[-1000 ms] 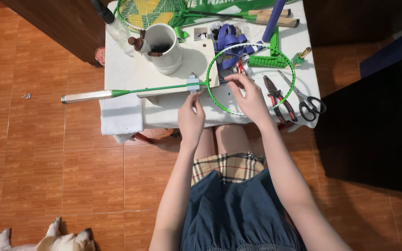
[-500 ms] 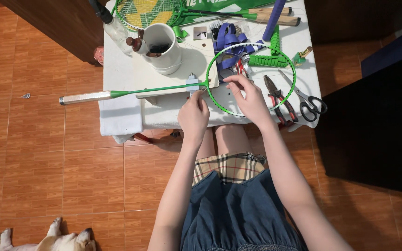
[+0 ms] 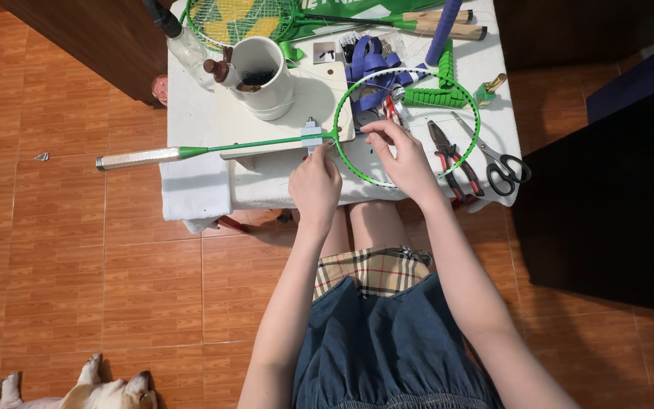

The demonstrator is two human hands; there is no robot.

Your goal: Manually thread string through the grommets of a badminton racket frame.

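Green is the racket frame (image 3: 406,125) I am working on: an unstrung hoop lying flat on the white bench (image 3: 198,113), its thin green shaft running out past my left hand (image 3: 314,185) to a pale grip that hangs over the bench edge. My left hand sits at the throat, where hoop meets shaft, fingers (image 3: 319,155) curled almost closed and pinched against the frame's near rim just below a small grey clamp (image 3: 312,135); whether they grip a string I cannot tell. My right hand (image 3: 406,155) reaches inside the hoop, thumb and forefinger pressed together as if on something thin, too fine to make out, with the other fingers loosely bent.

Just beyond my right fingers, inside the hoop, lie small red-handled cutters (image 3: 393,110) and a tangle of blue straps (image 3: 369,64). To the right of that hand, pliers (image 3: 452,159) with red and black handles lie across the rim, and scissors (image 3: 497,163) rest just past them. Further from my left fingers stands a white mug (image 3: 263,72). At the far end of the bench lies a second, strung racket (image 3: 240,19).

Below on the orange tiled floor (image 3: 100,265), a pale dog (image 3: 77,390) lies well apart.
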